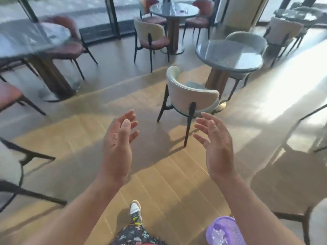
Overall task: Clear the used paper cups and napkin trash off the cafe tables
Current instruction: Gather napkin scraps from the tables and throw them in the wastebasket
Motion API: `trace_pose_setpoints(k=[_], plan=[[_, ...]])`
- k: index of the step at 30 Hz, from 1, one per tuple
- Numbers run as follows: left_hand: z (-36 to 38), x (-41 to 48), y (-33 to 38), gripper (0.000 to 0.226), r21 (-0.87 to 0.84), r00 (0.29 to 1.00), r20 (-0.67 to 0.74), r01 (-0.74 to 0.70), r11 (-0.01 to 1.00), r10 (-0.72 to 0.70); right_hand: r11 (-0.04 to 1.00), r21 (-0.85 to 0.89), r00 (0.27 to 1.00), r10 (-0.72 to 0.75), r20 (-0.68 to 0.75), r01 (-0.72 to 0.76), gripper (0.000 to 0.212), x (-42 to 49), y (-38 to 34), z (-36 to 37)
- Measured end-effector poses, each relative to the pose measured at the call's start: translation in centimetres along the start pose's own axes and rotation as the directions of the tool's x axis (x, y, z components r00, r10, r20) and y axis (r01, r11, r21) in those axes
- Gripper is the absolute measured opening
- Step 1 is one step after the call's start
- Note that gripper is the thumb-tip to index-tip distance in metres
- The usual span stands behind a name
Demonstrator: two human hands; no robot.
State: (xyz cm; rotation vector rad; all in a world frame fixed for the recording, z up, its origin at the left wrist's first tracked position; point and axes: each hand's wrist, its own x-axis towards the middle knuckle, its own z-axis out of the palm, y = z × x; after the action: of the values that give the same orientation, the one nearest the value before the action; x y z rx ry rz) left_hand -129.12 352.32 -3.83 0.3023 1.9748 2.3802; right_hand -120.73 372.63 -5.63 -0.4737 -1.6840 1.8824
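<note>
Left hand (pixel 117 144) and right hand (pixel 216 144) hover spread and empty, palms facing, likely ready for the small blurred litter (pixel 183 10) on the far round grey table (pixel 162 10), purple plastic-lined bin (pixel 223 230) near right.

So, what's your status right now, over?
Left hand, right hand open, holding nothing. Small blurred items on far table, possibly trash. Cream chair ahead, beside near table.
</note>
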Motion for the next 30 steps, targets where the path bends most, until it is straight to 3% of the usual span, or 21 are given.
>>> trace_pose_setpoints(k=[12, 19, 30], plan=[[-16.7, 14.5, 2.2, 0.027, 0.072, 0.943, -0.303, -0.126, 0.989, 0.142, 0.997, 0.072, 0.941, -0.003, 0.337, -0.023, 0.037, 11.4, 3.5, 24.6], [-24.1, 24.4, 3.9, 0.027, 0.134, 0.923, -0.336, -0.152, 0.979, 0.189, 0.991, 0.125, 0.912, -0.008, 0.410, -0.048, 0.036, 17.8, 5.2, 38.3], [-28.7, 41.8, 1.0, 0.032, 0.185, 0.883, -0.416, -0.151, 0.971, 0.216, 0.982, 0.151, 0.857, 0.019, 0.515, -0.112, 0.034, 31.4, 10.7, 52.0]])
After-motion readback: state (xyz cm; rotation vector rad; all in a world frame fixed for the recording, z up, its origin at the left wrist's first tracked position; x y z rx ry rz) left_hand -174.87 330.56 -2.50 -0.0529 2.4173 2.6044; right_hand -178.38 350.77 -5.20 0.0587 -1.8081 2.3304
